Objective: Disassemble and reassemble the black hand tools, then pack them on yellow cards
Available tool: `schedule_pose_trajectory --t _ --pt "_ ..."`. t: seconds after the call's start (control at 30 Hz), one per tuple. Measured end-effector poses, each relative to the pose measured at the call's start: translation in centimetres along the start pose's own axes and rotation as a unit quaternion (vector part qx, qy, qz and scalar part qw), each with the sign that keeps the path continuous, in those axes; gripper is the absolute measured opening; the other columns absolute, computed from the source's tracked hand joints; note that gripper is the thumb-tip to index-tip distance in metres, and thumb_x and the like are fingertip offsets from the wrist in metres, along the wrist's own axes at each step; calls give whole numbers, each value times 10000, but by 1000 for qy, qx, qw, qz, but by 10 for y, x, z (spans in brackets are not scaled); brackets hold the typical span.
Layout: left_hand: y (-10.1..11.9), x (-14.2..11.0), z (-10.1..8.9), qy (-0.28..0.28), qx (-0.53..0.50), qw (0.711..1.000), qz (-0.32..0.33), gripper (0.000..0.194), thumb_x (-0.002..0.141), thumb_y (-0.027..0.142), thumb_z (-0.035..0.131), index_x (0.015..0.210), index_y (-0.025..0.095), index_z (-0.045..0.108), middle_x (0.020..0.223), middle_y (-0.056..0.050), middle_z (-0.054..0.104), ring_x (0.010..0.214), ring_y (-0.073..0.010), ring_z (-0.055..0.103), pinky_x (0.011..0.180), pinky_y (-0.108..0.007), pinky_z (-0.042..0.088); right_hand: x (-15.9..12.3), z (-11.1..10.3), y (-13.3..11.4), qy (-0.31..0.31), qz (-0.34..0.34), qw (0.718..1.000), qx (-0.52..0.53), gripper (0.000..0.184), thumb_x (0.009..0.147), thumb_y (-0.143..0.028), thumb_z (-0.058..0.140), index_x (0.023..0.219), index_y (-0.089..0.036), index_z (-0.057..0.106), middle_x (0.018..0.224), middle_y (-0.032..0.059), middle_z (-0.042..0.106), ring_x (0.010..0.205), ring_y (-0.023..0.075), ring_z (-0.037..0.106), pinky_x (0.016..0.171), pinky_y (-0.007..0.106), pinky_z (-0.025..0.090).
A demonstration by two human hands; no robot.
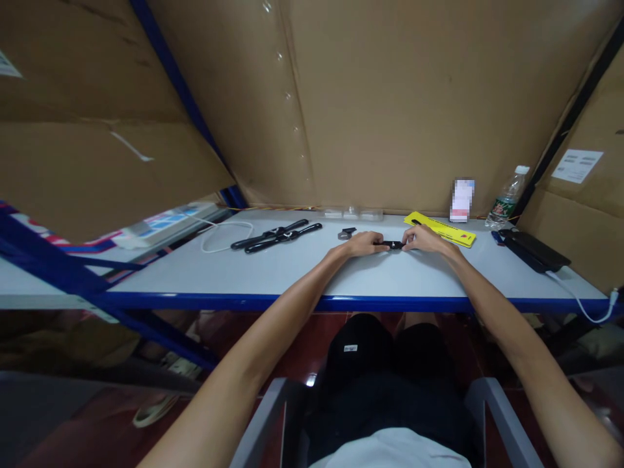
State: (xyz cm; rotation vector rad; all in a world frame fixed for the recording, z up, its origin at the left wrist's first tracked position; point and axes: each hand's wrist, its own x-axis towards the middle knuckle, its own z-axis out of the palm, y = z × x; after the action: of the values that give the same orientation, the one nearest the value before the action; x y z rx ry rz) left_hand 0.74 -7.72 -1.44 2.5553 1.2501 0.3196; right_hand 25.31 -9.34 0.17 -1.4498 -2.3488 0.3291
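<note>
I see a slim black band left of the yellow card. Left hand and right hand pinch its ends.

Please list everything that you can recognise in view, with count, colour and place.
Table: one, white, blue-edged, in front
Held band: one, black, centre right
Loose bands: two, black, left half
Small item: count unclear, dark, centre
Card packs: count unclear, yellow, right half
Phone: one, pale, back right
Bottle: one, clear, green-labelled, back right
Case: one, black, right end
Cables: two, white, left and right ends
Plastic pieces: several, clear, back edge
Cardboard walls: three, brown, around
Metal bars: several, blue, left
Chair: one, grey, below
Left hand: one, bare, band's left end
Right hand: one, bare, band's right end
</note>
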Motion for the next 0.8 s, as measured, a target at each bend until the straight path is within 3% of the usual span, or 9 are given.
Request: schedule_pose_trajectory --t 0.27,0.8 --pt "20 -7 15 86 130 987 -31 653 843 791 522 1027 192 707 910 -138 750 891 -318 700 727 -324 420 -2 0 1 2 15 999 -35 139 766 -267 804 894 -212 800 856 16 731 758 151 609 645 243 378" --pt "21 -6 17 103 142 984 -25 707 842 831 496 986 185 746 874 -146 758 880 -314 717 718 -315 420 0 2 6 -7 -8 1000 -16 161 756 -306 790 877 -203 817 733 -1 702 669 143 564 616 264 351"
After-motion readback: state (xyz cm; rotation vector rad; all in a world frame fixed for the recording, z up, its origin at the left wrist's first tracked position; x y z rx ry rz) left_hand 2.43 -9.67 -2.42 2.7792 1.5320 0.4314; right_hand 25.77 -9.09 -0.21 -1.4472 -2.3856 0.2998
